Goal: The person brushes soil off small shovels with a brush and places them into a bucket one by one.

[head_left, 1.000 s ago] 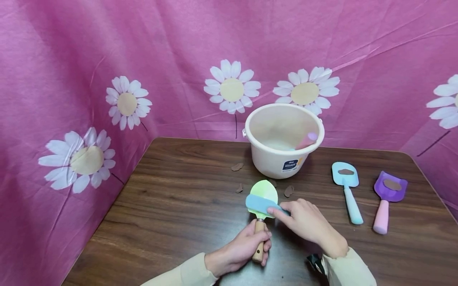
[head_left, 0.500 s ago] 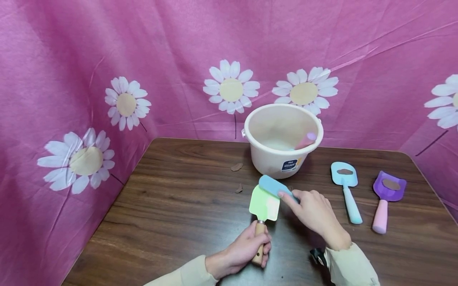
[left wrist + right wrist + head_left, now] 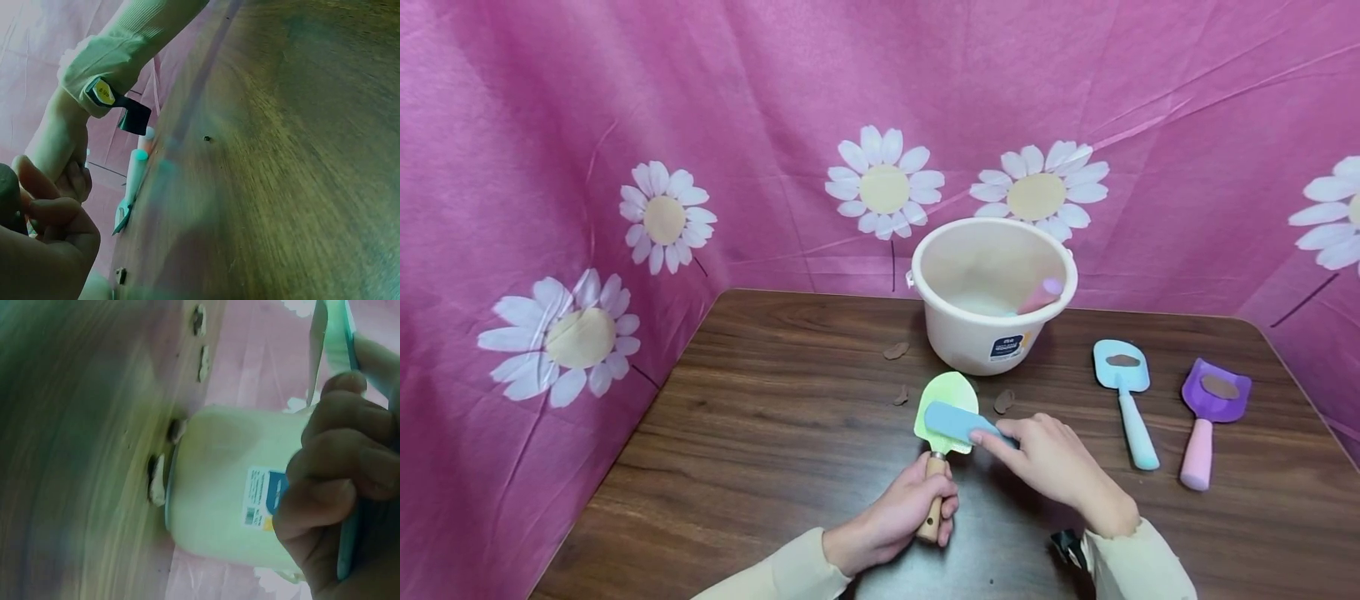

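Above the near part of the table [image 3: 760,433], we see the left hand [image 3: 917,504] wrapped round the wooden handle of a green trowel [image 3: 951,390]. The right hand [image 3: 1056,462], fingers curled, grips a flat blue tool [image 3: 951,422] that crosses over the trowel's blade; we cannot tell whether they touch. Beyond stands a white bucket [image 3: 951,333], with a pink handle [image 3: 1039,298] leaning inside. Near its base we find brown pieces [image 3: 897,351] on the tabletop. Rightward lie a light blue scoop [image 3: 1138,429] and a purple scoop [image 3: 1236,402], each bearing a brown patch. Behind hangs a pink daisy-printed cloth [image 3: 775,83].
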Motion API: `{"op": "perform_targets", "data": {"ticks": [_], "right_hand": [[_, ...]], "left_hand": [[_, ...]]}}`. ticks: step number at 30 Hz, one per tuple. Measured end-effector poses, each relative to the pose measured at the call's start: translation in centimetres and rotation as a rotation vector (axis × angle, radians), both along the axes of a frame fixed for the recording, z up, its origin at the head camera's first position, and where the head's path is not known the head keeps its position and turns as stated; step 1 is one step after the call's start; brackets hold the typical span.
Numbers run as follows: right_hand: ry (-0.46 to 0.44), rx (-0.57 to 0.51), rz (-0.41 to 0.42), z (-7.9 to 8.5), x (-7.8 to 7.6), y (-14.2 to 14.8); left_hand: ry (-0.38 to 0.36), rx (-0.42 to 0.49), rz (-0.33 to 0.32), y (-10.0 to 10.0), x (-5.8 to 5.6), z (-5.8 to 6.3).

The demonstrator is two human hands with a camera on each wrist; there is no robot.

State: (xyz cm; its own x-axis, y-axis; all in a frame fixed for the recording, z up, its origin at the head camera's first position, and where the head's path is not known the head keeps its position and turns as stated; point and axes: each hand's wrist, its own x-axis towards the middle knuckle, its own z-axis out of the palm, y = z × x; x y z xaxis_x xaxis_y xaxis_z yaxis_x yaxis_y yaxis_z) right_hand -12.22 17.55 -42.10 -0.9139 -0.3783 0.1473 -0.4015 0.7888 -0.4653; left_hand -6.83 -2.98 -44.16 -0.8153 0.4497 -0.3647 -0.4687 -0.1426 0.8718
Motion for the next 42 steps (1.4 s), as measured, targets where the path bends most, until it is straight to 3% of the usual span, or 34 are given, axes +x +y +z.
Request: {"op": "perform_targets", "data": {"ticks": [6,14,18,22,26,29,35,42], "right_hand": [[0.035,0.01,-0.154,-0.7,-1.3,1.1],[-0.002,0.002,-0.257,-1.1,-1.8,1.7],[-0.023,-0.017,-0.289,-0.9,-1.8,1.9],[-0.009,-0.043,-0.311,-0.7,-1.9,2.3],[0.03,-0.082,-0.318,-0.3,-1.7,2.6],[0.064,-0.11,-0.315,0.1,-1.6,2.6],[0.085,-0.137,-0.284,0.9,-1.0,2.1],[0.072,-0.113,-0.174,1.3,-0.3,0.8]], "left_hand": [[-0.006,-0.007,-0.02,0.0,0.3,-0.2],[0.015,-0.005,-0.001,-0.1,0.3,-0.6],[0.074,-0.087,0.028,-0.3,0.1,-0.5],[0.202,-0.235,0.036,-0.6,0.0,-0.3],[0.309,-0.368,0.041,-0.9,-0.2,-0.1],[0.332,-0.416,0.041,-1.0,-0.2,-0.1],[0.316,-0.403,0.068,-0.9,-0.2,-0.4],[0.319,-0.409,0.082,-0.9,-0.3,-0.9]]}}
